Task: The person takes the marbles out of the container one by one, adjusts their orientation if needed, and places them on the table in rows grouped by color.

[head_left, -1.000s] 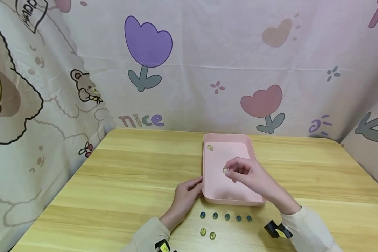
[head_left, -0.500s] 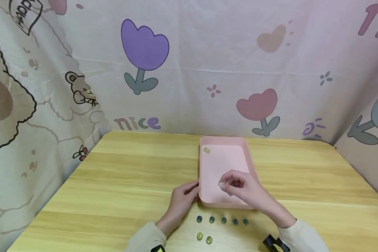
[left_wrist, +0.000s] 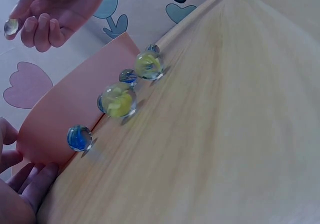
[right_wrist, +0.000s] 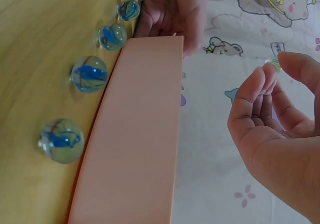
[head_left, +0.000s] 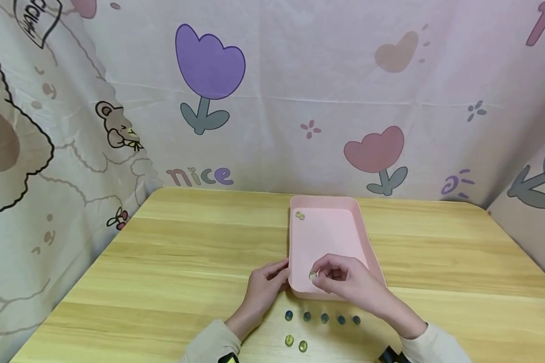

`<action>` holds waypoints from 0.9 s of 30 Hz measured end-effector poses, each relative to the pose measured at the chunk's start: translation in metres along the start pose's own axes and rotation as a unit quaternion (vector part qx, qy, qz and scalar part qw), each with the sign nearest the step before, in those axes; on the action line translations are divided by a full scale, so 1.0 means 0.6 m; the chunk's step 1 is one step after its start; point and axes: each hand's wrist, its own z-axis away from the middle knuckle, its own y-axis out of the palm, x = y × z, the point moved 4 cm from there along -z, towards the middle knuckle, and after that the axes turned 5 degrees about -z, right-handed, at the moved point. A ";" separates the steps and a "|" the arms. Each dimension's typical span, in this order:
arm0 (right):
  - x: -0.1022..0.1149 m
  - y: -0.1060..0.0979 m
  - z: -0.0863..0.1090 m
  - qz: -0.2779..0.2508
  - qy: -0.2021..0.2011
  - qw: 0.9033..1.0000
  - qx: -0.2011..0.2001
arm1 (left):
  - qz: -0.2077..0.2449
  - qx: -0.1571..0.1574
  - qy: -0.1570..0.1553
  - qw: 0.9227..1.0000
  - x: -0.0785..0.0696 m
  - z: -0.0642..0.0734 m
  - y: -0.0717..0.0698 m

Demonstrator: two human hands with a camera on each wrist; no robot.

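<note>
My right hand [head_left: 351,282] pinches a clear marble with a yellowish tint [head_left: 313,276] between thumb and fingertips, above the near part of the pink tray [head_left: 318,296]. In the right wrist view, that marble [right_wrist: 273,63] is partly hidden by the fingers. The left hand [head_left: 260,295] touches the tray's left side near its front corner, fingers mostly extended. Two yellowish marbles [head_left: 298,215] lie together in the tray's far left corner. In front of the tray, several blue-swirled marbles [head_left: 324,318] form a row, and two yellow-swirled marbles [head_left: 289,341] sit closer to me.
The tray stands on a wooden table [head_left: 200,242] whose far edge meets a patterned cloth backdrop [head_left: 272,101]. Another cloth [head_left: 72,151] hangs along the left side. Low tray walls surround the space under my right hand.
My right hand, still pinching the marble, has moved toward me and slightly left over the tray. The left hand stays at the tray's side; the view shifts slightly.
</note>
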 end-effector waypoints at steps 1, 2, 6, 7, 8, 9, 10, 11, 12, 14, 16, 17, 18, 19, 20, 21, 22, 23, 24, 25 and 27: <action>0.001 0.000 0.001 0.001 0.001 1.000 0.001 | 0.003 0.000 0.001 1.000 0.000 0.000 0.001; 0.001 0.000 0.003 0.003 0.001 1.000 0.003 | 0.005 0.000 0.001 1.000 0.000 -0.001 0.001; -0.003 0.001 0.015 0.007 0.002 1.000 0.012 | 0.011 0.002 0.002 1.000 0.000 0.000 0.003; -0.005 0.001 0.018 0.006 0.001 1.000 0.012 | 0.008 0.001 0.002 1.000 0.001 0.000 0.002; -0.006 0.001 0.021 0.004 -0.002 1.000 0.011 | 0.005 0.000 0.002 1.000 0.001 0.000 0.002; -0.007 0.001 0.024 0.000 -0.004 1.000 0.010 | 0.004 0.000 0.003 1.000 0.001 0.001 0.001; -0.008 0.000 0.026 -0.004 -0.007 1.000 0.008 | 0.003 0.000 0.003 1.000 0.002 0.001 0.000; -0.009 -0.001 0.028 -0.007 -0.010 1.000 0.005 | 0.002 0.000 0.003 1.000 0.002 0.001 0.000; -0.009 -0.002 0.030 -0.010 -0.012 1.000 0.003 | 0.002 0.000 0.005 1.000 0.002 0.000 -0.001; -0.009 -0.003 0.033 -0.014 -0.016 1.000 0.000 | 0.004 0.001 0.006 1.000 0.001 0.000 -0.002; -0.007 -0.003 0.034 -0.014 -0.019 1.000 0.000 | 0.007 0.003 0.007 1.000 0.001 0.000 -0.002; -0.007 -0.002 0.035 -0.014 -0.020 1.000 0.001 | 0.009 0.004 0.007 1.000 0.000 0.000 -0.002; -0.006 -0.002 0.035 -0.013 -0.022 1.000 0.003 | 0.012 0.005 0.008 1.000 0.000 0.000 -0.001; -0.006 -0.001 0.035 -0.012 -0.024 1.000 0.004 | 0.014 0.006 0.009 1.000 0.000 0.000 -0.001; -0.005 0.001 0.036 -0.010 -0.027 1.000 0.006 | 0.016 0.007 0.009 1.000 -0.001 0.000 0.000; -0.005 0.002 0.036 -0.008 -0.030 0.999 0.009 | 0.018 0.008 0.010 1.000 -0.001 0.000 0.000; -0.005 0.003 0.037 -0.007 -0.031 0.999 0.011 | 0.019 0.008 0.010 1.000 -0.001 0.001 0.000; -0.005 0.005 0.037 -0.007 -0.032 0.999 0.013 | 0.019 0.008 0.010 1.000 -0.002 0.001 0.001; -0.006 0.006 0.037 -0.007 -0.033 0.999 0.016 | 0.019 0.007 0.009 1.000 -0.002 0.001 0.001; -0.006 0.008 0.038 -0.008 -0.032 0.999 0.018 | 0.018 0.006 0.009 1.000 -0.002 0.001 0.001; -0.006 0.009 0.038 -0.013 -0.029 0.999 0.022 | 0.015 0.004 0.006 1.000 -0.001 0.001 0.001</action>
